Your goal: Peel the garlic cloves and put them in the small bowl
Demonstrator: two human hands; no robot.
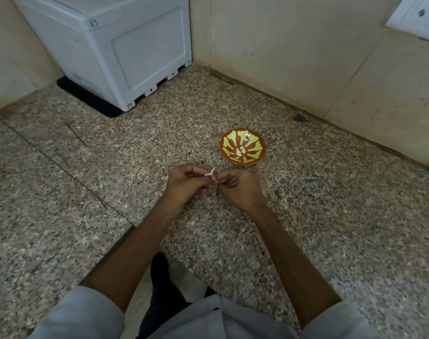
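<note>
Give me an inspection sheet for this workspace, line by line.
Surface: speckled granite counter.
Job's things: small bowl holds pale peeled cloves; one garlic clove sits between the hands.
Clutter: dark chip near the wall.
Hands: left hand and right hand both pinch the garlic clove.
Cables: nothing seen.
Surroundings: white box on a black mat; wall socket; tiled wall.

A small round bowl point(242, 146), red-brown with a yellow-green petal pattern, sits upright on the speckled stone counter point(159, 133), right of centre and towards the far wall. A few pale peeled cloves point(241, 150) lie at its bottom. Nearer and just left of it, a garlic clove point(211, 174) is pinched between the left hand point(184, 184) and right hand point(238, 187), with a white strip of skin sticking up.
</note>
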